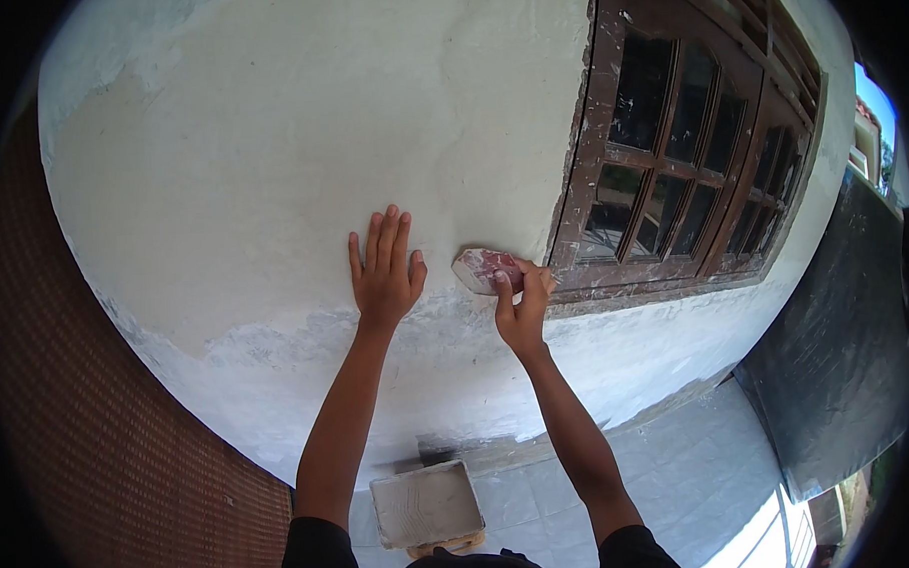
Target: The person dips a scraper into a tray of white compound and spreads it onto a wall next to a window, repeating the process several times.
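Observation:
My left hand (383,281) lies flat against the pale plastered wall (299,139), its fingers stretched upward and the thumb out to the side. To its right, my right hand (525,307) grips a flat reddish piece of sandpaper (487,270) smeared with white, thumb on the near face. The sandpaper is at the wall, just left of the window frame's lower corner. Part of it is hidden behind my fingers.
A brown wooden window (660,157) with several panes and white splatters is at the right. Below stands a pale-crusted paint tray (427,505) on the grey sheet-covered ground (551,481). A brown woven screen (129,426) borders the left, and a dark sheet (827,331) hangs at the right.

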Available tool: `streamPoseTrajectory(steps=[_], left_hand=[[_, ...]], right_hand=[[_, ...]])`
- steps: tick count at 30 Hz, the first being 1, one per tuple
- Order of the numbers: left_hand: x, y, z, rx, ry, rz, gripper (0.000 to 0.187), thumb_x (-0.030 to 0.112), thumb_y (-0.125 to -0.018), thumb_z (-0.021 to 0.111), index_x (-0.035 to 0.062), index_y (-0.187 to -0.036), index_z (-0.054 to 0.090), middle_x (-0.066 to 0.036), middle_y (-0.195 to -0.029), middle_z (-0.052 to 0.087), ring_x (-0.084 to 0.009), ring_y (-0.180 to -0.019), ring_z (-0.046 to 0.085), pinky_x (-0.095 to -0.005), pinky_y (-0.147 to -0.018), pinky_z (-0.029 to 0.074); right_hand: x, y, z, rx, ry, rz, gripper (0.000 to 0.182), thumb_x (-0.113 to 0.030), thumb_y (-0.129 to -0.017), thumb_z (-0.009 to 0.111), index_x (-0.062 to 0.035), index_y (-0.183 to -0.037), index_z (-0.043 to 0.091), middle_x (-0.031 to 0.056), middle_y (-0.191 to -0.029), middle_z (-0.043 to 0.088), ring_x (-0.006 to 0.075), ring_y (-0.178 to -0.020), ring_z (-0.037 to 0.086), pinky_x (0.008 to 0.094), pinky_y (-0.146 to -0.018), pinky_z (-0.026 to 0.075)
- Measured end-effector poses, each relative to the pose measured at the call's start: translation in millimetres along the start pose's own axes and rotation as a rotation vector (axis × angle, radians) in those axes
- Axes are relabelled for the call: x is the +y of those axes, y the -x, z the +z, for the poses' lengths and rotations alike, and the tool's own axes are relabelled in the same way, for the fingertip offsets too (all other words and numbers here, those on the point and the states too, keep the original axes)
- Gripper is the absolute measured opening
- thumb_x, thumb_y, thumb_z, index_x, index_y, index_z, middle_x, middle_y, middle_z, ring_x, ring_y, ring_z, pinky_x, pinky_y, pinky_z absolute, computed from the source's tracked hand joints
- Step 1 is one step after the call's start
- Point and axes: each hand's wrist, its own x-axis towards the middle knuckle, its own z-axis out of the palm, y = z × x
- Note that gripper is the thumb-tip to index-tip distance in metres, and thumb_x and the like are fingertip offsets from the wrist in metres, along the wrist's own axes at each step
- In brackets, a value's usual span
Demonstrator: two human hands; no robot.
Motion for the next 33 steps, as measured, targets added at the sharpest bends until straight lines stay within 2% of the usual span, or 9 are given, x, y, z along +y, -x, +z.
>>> streamPoseTrajectory(steps=[3, 6, 11, 14, 18, 21, 24, 31, 33], left_hand=[[-1, 1, 0, -0.001, 0.003, 0.004, 0.054, 0.021, -0.091, 0.051, 0.0107, -0.144, 0.042, -0.007, -0.151, 0.039, -0.0245, -0.142, 0.033, -0.052, -0.117, 0.016], [-2, 0, 0, 0.0, -0.007, 0.0, 0.055, 0.021, -0.091, 0.052, 0.0112, -0.144, 0.042, -0.007, -0.151, 0.039, -0.0245, -0.142, 0.032, -0.052, -0.117, 0.016], [-1, 2, -1, -0.03, 0.008, -0.003, 0.055, 0.021, -0.09, 0.052, 0.0113, -0.144, 0.042, -0.007, -0.151, 0.039, -0.0244, -0.142, 0.032, -0.0522, -0.117, 0.016], [-2, 0, 0, -0.012, -0.002, -0.004, 0.055, 0.021, -0.09, 0.052, 0.0109, -0.144, 0.041, -0.007, -0.151, 0.039, -0.0243, -0.142, 0.032, -0.0519, -0.117, 0.016], [-1, 1, 1, -0.014, 0.005, -0.004, 0.055, 0.021, -0.091, 0.052, 0.0106, -0.144, 0.041, -0.007, -0.151, 0.039, -0.0242, -0.142, 0.032, -0.0519, -0.117, 0.015], [-2, 1, 0, -0.017, 0.005, 0.002, 0.054, 0.021, -0.091, 0.052, 0.0104, -0.144, 0.041, -0.007, -0.15, 0.039, -0.0243, -0.142, 0.032, -0.052, -0.117, 0.015], [-2, 1, 1, -0.011, -0.015, 0.002, 0.054, 0.022, -0.092, 0.051, 0.0103, -0.144, 0.041, -0.007, -0.15, 0.039, -0.0246, -0.142, 0.032, -0.0521, -0.117, 0.016], [-1, 0, 0, -0.013, -0.007, -0.002, 0.054, 0.022, -0.092, 0.051, 0.0107, -0.144, 0.041, -0.007, -0.151, 0.039, -0.0247, -0.141, 0.033, -0.0524, -0.117, 0.016], [-1, 0, -1, -0.013, -0.013, 0.001, 0.054, 0.022, -0.091, 0.051, 0.0107, -0.144, 0.041, -0.007, -0.151, 0.039, -0.0246, -0.141, 0.033, -0.0524, -0.117, 0.016]], right_hand=[[25, -25, 4, 0.489, -0.503, 0.446, 0.023, -0.015, -0.098, 0.056, 0.0009, -0.115, 0.054, 0.0103, -0.103, 0.055, 0.0175, -0.094, 0.053, 0.0319, -0.086, 0.042], [13, -31, -8, 0.589, -0.755, 0.488, 0.023, -0.015, -0.098, 0.056, 0.0008, -0.115, 0.054, 0.0103, -0.103, 0.055, 0.0178, -0.094, 0.052, 0.0317, -0.085, 0.042], [4, -29, -7, 0.051, 0.033, -0.042, 0.024, -0.016, -0.099, 0.055, -0.0003, -0.116, 0.054, 0.0073, -0.103, 0.054, 0.0135, -0.091, 0.05, 0.0293, -0.082, 0.042], [21, -54, -12, 0.612, -0.705, 0.504, 0.024, -0.017, -0.097, 0.058, -0.0006, -0.115, 0.055, 0.0074, -0.101, 0.054, 0.0138, -0.089, 0.049, 0.0294, -0.081, 0.041], [7, -31, -6, 0.076, -0.106, 0.169, 0.028, -0.019, -0.099, 0.056, -0.0032, -0.122, 0.051, 0.0049, -0.103, 0.055, 0.0137, -0.097, 0.051, 0.0287, -0.086, 0.042], [9, -34, -7, 0.107, 0.066, 0.031, 0.027, -0.019, -0.099, 0.057, -0.004, -0.12, 0.052, 0.0041, -0.102, 0.055, 0.0123, -0.093, 0.05, 0.0277, -0.083, 0.041], [27, -42, -8, 0.585, -0.726, 0.577, 0.026, -0.02, -0.099, 0.057, -0.0032, -0.118, 0.053, 0.0042, -0.102, 0.055, 0.0113, -0.091, 0.049, 0.0261, -0.082, 0.04], [18, 7, -5, -0.052, 0.005, 0.008, 0.023, -0.017, -0.099, 0.054, -0.0027, -0.118, 0.054, 0.0092, -0.106, 0.055, 0.0147, -0.094, 0.051, 0.0321, -0.085, 0.042], [32, -2, -2, 0.501, -0.725, 0.625, 0.025, -0.018, -0.1, 0.054, -0.0028, -0.118, 0.053, 0.0094, -0.108, 0.054, 0.0141, -0.095, 0.051, 0.0305, -0.085, 0.042]])
